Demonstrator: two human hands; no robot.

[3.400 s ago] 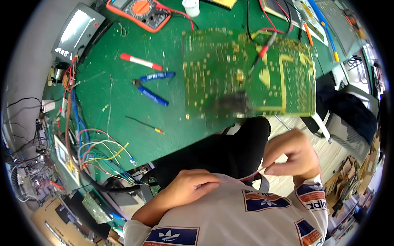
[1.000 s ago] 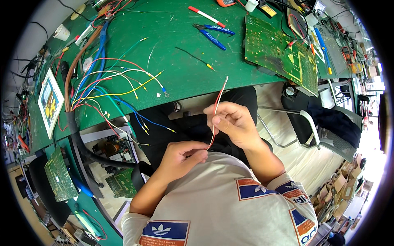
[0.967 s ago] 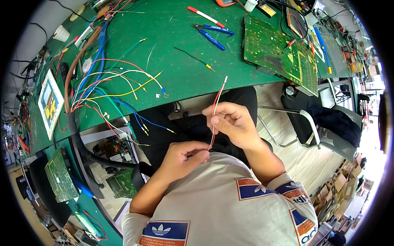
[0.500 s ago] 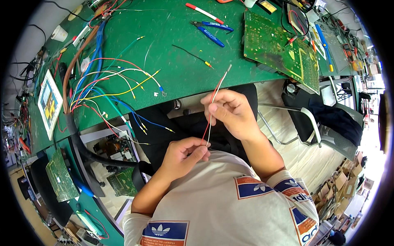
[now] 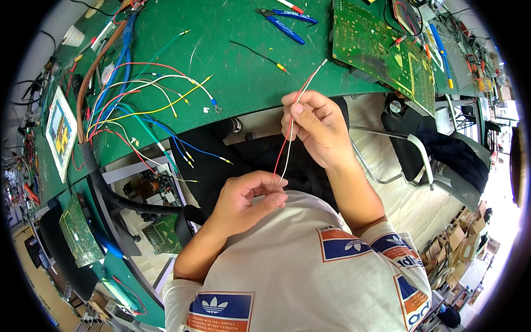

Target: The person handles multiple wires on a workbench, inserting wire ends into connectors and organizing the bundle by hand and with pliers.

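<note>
head view: green bench mat, loose wires, circuit board; left hand, right hand pinch wire pair.

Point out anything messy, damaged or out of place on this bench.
Nothing looks damaged. The loose coloured wires fan untidily across the green mat and hang over its front edge. The left hand and right hand pinch a red and a white wire.

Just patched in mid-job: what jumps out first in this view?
Centre frame, both hands stretch a red wire and a white wire between them: the right hand pinches them above, the left hand below. Left of them, a fan of coloured wires spreads over the green bench; a green circuit board lies top right.
</note>
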